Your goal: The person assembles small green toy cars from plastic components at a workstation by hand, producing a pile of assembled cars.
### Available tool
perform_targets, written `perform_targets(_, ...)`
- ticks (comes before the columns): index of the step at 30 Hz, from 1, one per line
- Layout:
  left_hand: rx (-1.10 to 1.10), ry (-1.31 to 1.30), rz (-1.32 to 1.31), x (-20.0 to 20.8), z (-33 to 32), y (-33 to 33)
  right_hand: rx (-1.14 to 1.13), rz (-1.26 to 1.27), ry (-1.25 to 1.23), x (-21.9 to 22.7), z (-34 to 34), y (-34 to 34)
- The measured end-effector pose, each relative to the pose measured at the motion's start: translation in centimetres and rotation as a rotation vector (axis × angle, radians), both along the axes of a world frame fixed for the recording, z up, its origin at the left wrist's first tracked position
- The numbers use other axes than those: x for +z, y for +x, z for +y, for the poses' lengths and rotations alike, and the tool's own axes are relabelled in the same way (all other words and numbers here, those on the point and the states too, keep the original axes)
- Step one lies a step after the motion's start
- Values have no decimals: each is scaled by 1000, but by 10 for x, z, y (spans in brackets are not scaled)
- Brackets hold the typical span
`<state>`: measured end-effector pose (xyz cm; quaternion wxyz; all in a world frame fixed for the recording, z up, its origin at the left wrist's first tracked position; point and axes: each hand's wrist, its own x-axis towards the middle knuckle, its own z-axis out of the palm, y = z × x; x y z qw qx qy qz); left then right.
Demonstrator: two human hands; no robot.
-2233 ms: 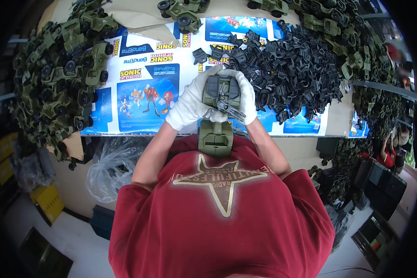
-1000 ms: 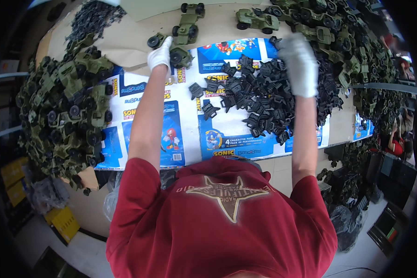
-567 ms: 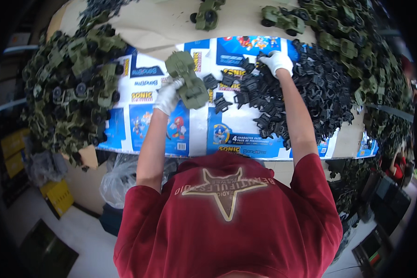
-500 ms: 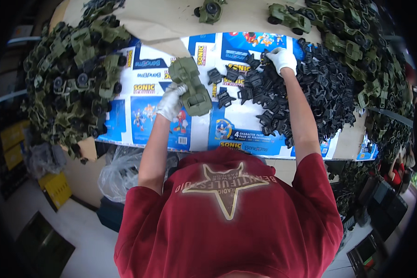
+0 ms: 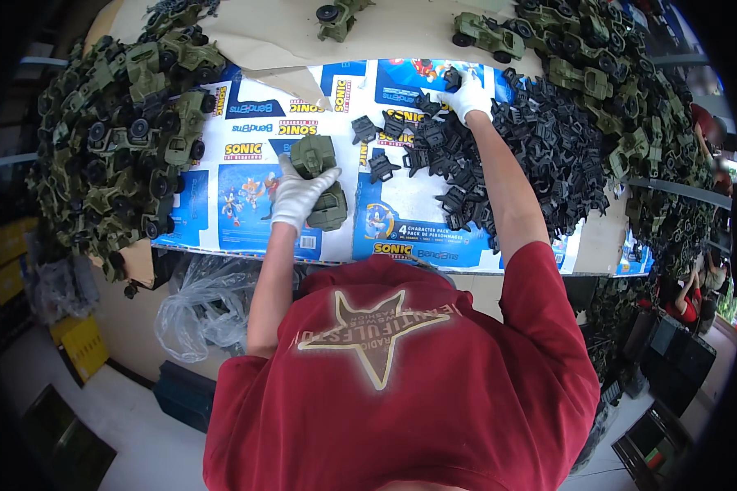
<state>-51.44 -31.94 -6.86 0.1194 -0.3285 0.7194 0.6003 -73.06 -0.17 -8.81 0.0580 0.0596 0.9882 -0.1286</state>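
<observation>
My left hand point(image 5: 300, 190), in a white glove, is wrapped across the middle of an olive-green toy vehicle body point(image 5: 312, 155), which is held just over the printed cardboard. No wheels show on this body. At the far edge of a heap of black plastic toy parts point(image 5: 540, 147), my gloved right hand point(image 5: 470, 96) pinches one small black plastic part point(image 5: 452, 78) at its fingertips. Several similar black parts lie loose between the heap and my left hand.
Blue-and-white printed cardboard point(image 5: 254, 221) covers the worktop. Wheeled green toy vehicles are heaped at the left point(image 5: 123, 139) and far right point(image 5: 598, 82). A single toy vehicle point(image 5: 341, 18) stands at the back. Below the front edge hangs a clear plastic bag point(image 5: 201, 315). People are visible at the far right.
My left hand has turned the vehicle body and now grips over its top, slightly nearer me. The right hand has come off the heap with a black part in its fingers.
</observation>
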Motion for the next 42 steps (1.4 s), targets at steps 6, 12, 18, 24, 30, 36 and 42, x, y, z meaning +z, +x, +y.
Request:
perform_targets(6, 6, 101, 139, -16, 4, -8, 307, 109, 158, -27, 19, -23)
perform_targets(12, -25, 243, 233, 30, 10, -1, 322, -115, 0, 25, -6, -16)
perform_targets(18, -418, 425, 248, 88, 25, 11, 344, -724, -1261, 91, -39, 108)
perform_targets(24, -563, 407, 170, 119, 46, 12, 292, -677, -1665, 84, -30, 164)
perform_targets(30, -573, 470, 130, 124, 52, 25, 360, -600, -1502, 89, -20, 176)
perform_targets(36, -530, 552, 166, 118, 53, 36, 422, -530, -1408, 88, -16, 183)
perform_targets(42, -534, 566, 137, 106, 57, 41, 405, -501, -1327, 103, -22, 183)
